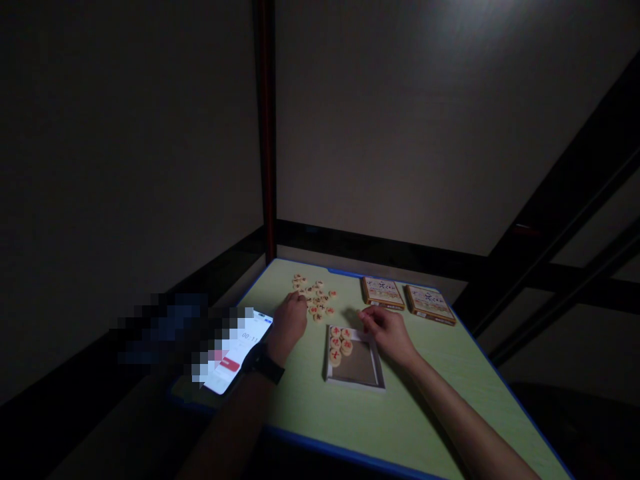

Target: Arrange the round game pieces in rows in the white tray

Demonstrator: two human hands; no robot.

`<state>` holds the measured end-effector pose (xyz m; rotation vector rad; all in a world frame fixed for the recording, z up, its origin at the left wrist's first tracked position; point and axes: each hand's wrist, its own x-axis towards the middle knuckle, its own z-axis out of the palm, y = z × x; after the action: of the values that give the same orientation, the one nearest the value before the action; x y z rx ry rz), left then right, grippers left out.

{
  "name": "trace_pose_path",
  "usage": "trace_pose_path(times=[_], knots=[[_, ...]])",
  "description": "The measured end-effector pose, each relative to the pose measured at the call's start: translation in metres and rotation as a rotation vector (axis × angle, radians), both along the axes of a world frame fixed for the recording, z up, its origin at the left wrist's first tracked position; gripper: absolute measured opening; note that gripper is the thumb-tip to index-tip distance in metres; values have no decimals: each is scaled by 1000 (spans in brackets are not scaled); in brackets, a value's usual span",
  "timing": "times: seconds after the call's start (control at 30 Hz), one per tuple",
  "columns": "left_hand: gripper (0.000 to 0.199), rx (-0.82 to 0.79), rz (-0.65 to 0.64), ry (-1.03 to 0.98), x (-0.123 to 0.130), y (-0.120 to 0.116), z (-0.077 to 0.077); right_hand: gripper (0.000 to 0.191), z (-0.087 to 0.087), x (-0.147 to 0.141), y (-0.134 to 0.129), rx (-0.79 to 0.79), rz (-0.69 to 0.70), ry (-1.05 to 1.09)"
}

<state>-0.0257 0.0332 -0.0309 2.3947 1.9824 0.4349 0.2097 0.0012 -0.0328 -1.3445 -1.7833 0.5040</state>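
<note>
Loose Chinese chess pieces (319, 293), round and pale with red or dark characters, lie scattered at the far left of the table. My left hand (290, 323), with a dark watch on its wrist, reaches to their near left edge. Its fingers are curled together, and their tips hide whatever they may grip. A shallow white box (356, 385) stands in the middle, with several red-lettered pieces (335, 343) in its left part. Just above the box's far right corner, my right hand (386, 327) pinches a pale Chinese chess piece (359, 313) between thumb and fingers.
Two flat printed boxes (383, 293) (430, 304) lie at the table's far right. A lit phone (240, 353) showing a timer lies at the left edge, beside my left wrist. The green table (320, 420) has a blue rim, and walls stand behind it.
</note>
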Motion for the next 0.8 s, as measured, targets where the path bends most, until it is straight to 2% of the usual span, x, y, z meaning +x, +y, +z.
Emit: trace_pose_path(times=[0.17, 0.3, 0.4, 0.5, 0.67, 0.8], knots=[[37, 91, -12, -3, 1, 2, 3, 33, -3, 2, 12, 24, 9, -112], [35, 107, -105, -16, 8, -3, 12, 26, 2, -8, 45, 74, 54, -387], [33, 56, -179, -27, 14, -10, 16, 32, 4, -21, 72, 90, 107, -468], [34, 25, -212, -9, 17, -14, 15, 34, 3, -33, 91, 77, 157, -540], [32, 39, -234, 29, 17, -11, 7, 25, -3, -40, 101, 52, 181, -620], [31, 36, -222, 28, 17, -12, 9, 23, -3, -39, 97, 52, 148, -625]])
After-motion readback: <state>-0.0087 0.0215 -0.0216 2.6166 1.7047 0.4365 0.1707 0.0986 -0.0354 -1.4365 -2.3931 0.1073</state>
